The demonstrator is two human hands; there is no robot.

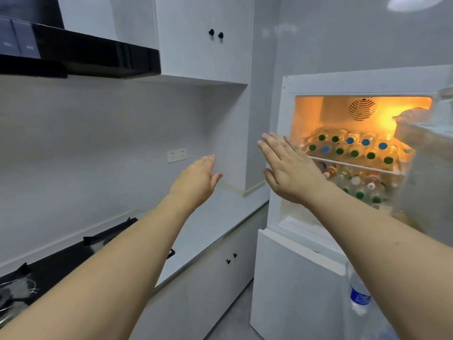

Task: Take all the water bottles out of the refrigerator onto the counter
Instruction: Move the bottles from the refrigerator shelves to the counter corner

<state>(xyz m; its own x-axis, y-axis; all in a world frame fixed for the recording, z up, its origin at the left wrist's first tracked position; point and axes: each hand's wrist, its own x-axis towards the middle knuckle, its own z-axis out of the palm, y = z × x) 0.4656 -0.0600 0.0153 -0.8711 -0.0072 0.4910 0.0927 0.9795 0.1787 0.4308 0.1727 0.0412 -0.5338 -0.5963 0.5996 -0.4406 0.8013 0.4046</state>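
Note:
The white refrigerator (306,278) stands at the right with its upper door open and its inside lit orange. Several water bottles (350,147) with green and blue caps lie stacked on the upper shelf, caps toward me. More bottles (362,185) lie on the shelf below. My right hand (289,168) is stretched out flat with straight fingers just left of the fridge opening, holding nothing. My left hand (198,180) reaches forward over the white counter (220,217), fingers straight, empty.
A black cooktop (61,261) sits on the counter at the left under a black range hood (81,52). White cabinets hang above and stand below. The open fridge door (426,168) is at the right edge, with a blue-labelled bottle (359,293) in its lower part.

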